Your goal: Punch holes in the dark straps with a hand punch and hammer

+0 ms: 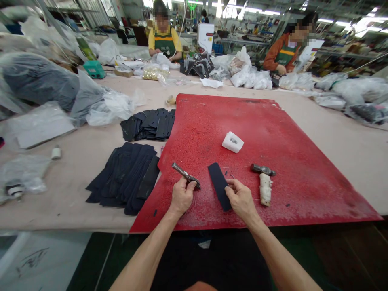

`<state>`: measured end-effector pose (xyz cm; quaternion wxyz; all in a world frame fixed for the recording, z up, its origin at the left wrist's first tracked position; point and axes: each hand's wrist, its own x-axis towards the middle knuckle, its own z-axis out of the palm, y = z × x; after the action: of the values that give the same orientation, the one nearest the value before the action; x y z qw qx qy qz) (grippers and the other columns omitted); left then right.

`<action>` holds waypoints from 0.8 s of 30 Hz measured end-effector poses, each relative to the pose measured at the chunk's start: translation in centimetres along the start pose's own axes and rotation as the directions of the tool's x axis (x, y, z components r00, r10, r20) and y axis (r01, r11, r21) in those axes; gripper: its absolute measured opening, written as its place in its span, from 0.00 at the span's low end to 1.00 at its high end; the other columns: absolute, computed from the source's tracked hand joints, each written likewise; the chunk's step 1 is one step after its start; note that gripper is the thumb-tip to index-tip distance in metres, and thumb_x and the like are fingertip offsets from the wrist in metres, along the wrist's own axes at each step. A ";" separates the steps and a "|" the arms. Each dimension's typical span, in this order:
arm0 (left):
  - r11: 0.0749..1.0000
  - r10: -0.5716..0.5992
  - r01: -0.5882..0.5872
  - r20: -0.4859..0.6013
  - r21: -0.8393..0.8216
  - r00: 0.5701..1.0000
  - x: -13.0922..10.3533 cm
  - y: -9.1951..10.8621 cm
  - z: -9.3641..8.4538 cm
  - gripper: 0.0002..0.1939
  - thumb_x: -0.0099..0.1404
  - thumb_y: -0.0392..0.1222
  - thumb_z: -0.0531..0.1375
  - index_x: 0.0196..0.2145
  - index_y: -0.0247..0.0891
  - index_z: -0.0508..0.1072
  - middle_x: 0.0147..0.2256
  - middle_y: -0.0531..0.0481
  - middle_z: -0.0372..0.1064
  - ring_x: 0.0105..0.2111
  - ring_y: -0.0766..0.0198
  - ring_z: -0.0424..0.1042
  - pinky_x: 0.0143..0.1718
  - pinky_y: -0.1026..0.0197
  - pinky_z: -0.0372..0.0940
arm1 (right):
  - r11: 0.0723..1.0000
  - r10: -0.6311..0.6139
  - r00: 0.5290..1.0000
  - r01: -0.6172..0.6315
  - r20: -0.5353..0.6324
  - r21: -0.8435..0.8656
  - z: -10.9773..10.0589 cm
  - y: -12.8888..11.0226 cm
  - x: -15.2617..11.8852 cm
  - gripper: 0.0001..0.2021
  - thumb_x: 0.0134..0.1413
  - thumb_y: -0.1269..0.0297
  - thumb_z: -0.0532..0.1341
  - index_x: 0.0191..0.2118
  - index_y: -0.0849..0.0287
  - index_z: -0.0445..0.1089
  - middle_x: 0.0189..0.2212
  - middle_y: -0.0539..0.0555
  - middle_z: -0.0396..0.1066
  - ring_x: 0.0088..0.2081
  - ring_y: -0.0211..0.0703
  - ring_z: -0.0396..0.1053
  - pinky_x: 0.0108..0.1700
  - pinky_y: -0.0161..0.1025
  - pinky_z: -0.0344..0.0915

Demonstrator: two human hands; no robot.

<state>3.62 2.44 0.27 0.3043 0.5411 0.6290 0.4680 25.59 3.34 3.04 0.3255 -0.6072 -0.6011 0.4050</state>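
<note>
My left hand [182,197] is closed around a short metal punch [185,174], which lies slantwise over the red mat [200,125]. Between the thumb and fingers of my right hand [241,198] is a dark, flat rectangular piece [218,184], its long side running toward me. To the right of that hand, a hammer [265,188] with a pale wrapped handle rests on the mat. Beyond both hands sits a white block [233,142] with a dark mark on top. Small dark scraps dot the mat.
Left of the mat lie a near pile of dark pieces [121,176] and a farther pile [148,124]. Plastic-wrapped bundles [39,79] crowd the table's left side, and plastic bags [251,72] line the far edge. Two people work across the table; others are farther back.
</note>
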 end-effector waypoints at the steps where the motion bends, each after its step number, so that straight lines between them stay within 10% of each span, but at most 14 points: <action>1: 1.000 0.000 0.000 0.004 -0.001 1.000 0.0 -0.1 0.0 0.07 0.63 0.40 0.56 0.32 0.37 0.73 0.28 0.49 0.76 0.29 0.61 0.75 0.33 0.63 0.66 | 0.986 -0.102 0.994 0.096 -0.039 -0.138 -0.1 -0.4 -0.2 0.13 0.57 0.63 0.55 0.44 0.60 0.71 0.33 0.55 0.74 0.33 0.44 0.71 0.36 0.39 0.65; 5: 1.000 0.000 0.000 0.000 0.003 1.000 0.0 -0.6 0.1 0.07 0.64 0.41 0.57 0.32 0.37 0.73 0.28 0.50 0.75 0.28 0.62 0.74 0.32 0.63 0.65 | 0.654 -0.480 0.872 0.425 0.090 -0.626 0.0 -1.4 -1.3 0.12 0.59 0.72 0.51 0.39 0.61 0.72 0.32 0.57 0.71 0.35 0.46 0.68 0.42 0.43 0.62; 9: 1.000 -0.010 0.010 -0.069 0.001 0.998 -0.1 -0.6 0.1 0.07 0.63 0.41 0.57 0.32 0.37 0.73 0.28 0.50 0.75 0.28 0.61 0.74 0.32 0.63 0.64 | 0.457 -0.570 0.790 0.532 0.225 -0.713 -0.1 -0.9 -1.9 0.13 0.58 0.77 0.50 0.35 0.61 0.72 0.36 0.57 0.72 0.39 0.46 0.66 0.54 0.50 0.57; 14: 0.989 -0.073 0.051 -0.156 -0.138 0.985 -0.1 -0.7 -0.1 0.08 0.63 0.42 0.58 0.34 0.36 0.75 0.31 0.48 0.76 0.32 0.59 0.75 0.36 0.61 0.67 | 0.473 -0.647 0.743 0.568 0.173 -0.673 -1.8 0.6 -0.6 0.14 0.57 0.78 0.53 0.37 0.57 0.73 0.44 0.53 0.74 0.50 0.48 0.64 0.64 0.57 0.44; 20: 0.959 -0.127 0.086 -0.137 -0.271 0.982 0.0 -1.6 0.1 0.11 0.65 0.45 0.57 0.37 0.34 0.75 0.33 0.45 0.77 0.34 0.58 0.76 0.41 0.58 0.70 | 0.500 -0.753 0.637 0.716 0.164 -0.486 -2.0 2.1 2.5 0.13 0.58 0.78 0.54 0.33 0.54 0.72 0.46 0.49 0.75 0.52 0.46 0.65 0.60 0.54 0.53; 24: 0.981 -0.088 0.070 -0.095 -0.183 0.992 -0.1 -1.3 -0.1 0.10 0.64 0.43 0.58 0.35 0.35 0.76 0.32 0.47 0.77 0.34 0.59 0.76 0.39 0.60 0.69 | 0.607 -0.725 0.665 0.740 0.181 -0.289 -0.7 3.1 4.6 0.16 0.55 0.80 0.51 0.32 0.56 0.72 0.56 0.53 0.67 0.63 0.49 0.56 0.61 0.57 0.56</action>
<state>3.05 2.39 -0.87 0.3373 0.4614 0.6201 0.5374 27.47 7.77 0.14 0.3392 -0.3450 -0.8637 0.1407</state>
